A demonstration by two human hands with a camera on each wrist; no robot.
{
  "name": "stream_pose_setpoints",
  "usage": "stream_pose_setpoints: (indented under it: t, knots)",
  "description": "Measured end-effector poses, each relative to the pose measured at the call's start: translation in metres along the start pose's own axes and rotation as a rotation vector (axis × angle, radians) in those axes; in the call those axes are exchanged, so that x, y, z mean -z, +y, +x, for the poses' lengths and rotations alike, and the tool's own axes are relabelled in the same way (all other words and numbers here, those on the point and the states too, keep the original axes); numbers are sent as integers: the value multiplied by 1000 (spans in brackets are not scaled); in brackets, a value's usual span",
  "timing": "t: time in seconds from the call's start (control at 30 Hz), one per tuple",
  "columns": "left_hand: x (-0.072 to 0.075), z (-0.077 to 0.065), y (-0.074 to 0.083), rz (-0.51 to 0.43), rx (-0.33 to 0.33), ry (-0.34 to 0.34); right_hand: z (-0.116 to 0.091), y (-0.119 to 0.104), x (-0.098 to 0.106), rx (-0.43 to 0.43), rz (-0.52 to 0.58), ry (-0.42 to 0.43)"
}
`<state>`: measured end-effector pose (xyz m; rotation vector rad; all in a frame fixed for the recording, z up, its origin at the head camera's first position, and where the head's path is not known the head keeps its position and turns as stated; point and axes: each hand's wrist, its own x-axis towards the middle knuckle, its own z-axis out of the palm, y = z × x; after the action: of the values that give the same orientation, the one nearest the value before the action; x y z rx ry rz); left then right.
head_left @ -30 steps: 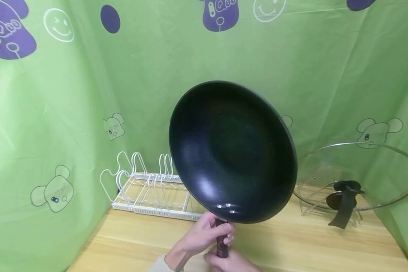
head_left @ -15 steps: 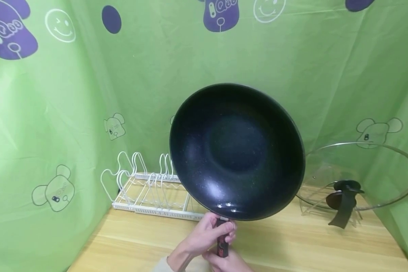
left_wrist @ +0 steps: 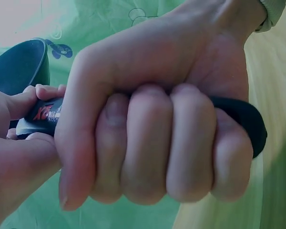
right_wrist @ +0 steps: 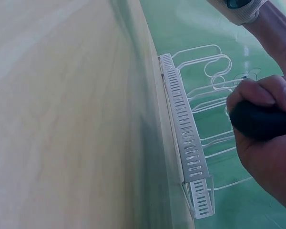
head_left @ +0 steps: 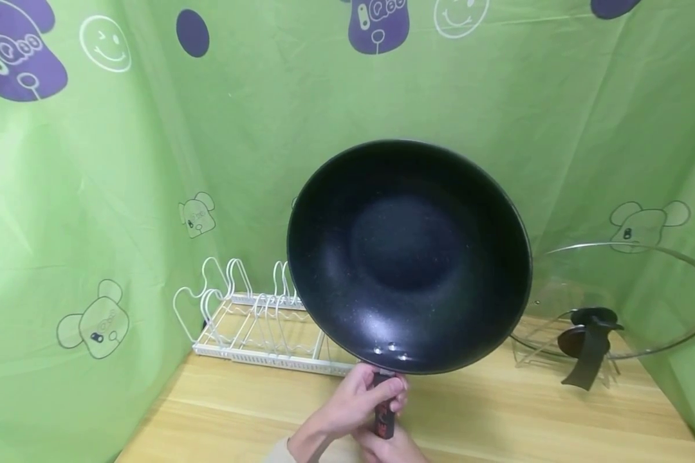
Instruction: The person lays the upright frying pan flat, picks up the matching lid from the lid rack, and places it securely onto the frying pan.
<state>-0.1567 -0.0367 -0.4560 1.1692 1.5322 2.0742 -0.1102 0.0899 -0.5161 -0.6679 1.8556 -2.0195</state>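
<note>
A black wok [head_left: 408, 257] is held up above the table, its dark inside facing the head camera and its handle [head_left: 384, 415] pointing down. My left hand [head_left: 356, 402] grips the handle close under the pan, thumb across the front. Lower down, my right hand [head_left: 390, 445] wraps round the handle's end, partly hidden at the bottom of the head view. The left wrist view shows the right hand's curled fingers [left_wrist: 148, 143], with the black butt sticking out beyond them. Several rivets [head_left: 390, 349] show inside the wok by the handle.
A white wire rack [head_left: 266, 331] stands behind and left of the wok on the wooden table [head_left: 255, 405]. On the right, a glass lid [head_left: 660, 350] with a dark knob leans on a small wire stand. Green patterned curtain [head_left: 255, 128] encloses the back and sides.
The wok has turned to face the camera more squarely, its rim spreading rightward and looking rounder. Both hands keep their hold and shift slightly right with the handle.
</note>
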Motion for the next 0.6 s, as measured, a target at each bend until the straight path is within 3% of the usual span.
stream_pose_setpoints:
  t: [0.27,0.6]
  knots:
    - [2,-2,1,-98,47,-27,-3,-3,-1,-1,-52,7]
    - [1,-7,-2,-182,104,-19,-8,1,-3,-60,12,-3]
